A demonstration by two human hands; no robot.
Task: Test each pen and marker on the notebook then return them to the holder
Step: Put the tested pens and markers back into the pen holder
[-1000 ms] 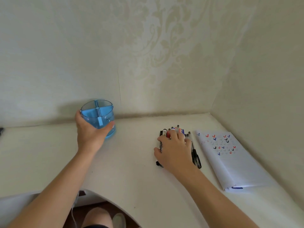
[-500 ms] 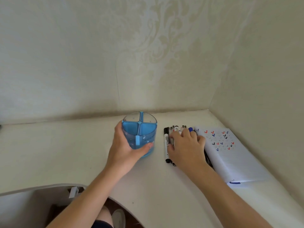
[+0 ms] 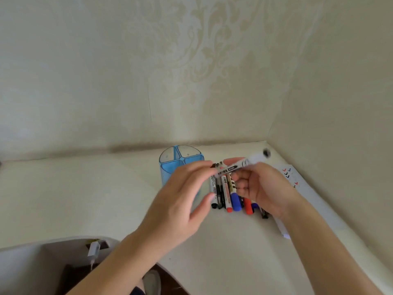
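Fingers (image 3: 201, 167) of left hand (image 3: 180, 201) pinch one end of marker (image 3: 231, 168); right hand (image 3: 262, 188) grips its barrel, fingers curled. Marker held above pens (image 3: 226, 192) lying just beside holder (image 3: 168, 171).

I see one white marker (image 3: 238, 166) with a dark far end, blurred, raised over the pile and tilted up to the right. My left hand (image 3: 182, 201) pinches its near end and my right hand (image 3: 263, 188) grips the barrel. The pens (image 3: 226, 194) lie flat side by side, with black, red and blue caps toward me. The blue four-part holder (image 3: 170, 167) stands upright just left of them. The notebook (image 3: 308, 188) lies at right, with red, blue and black ticks on its page.
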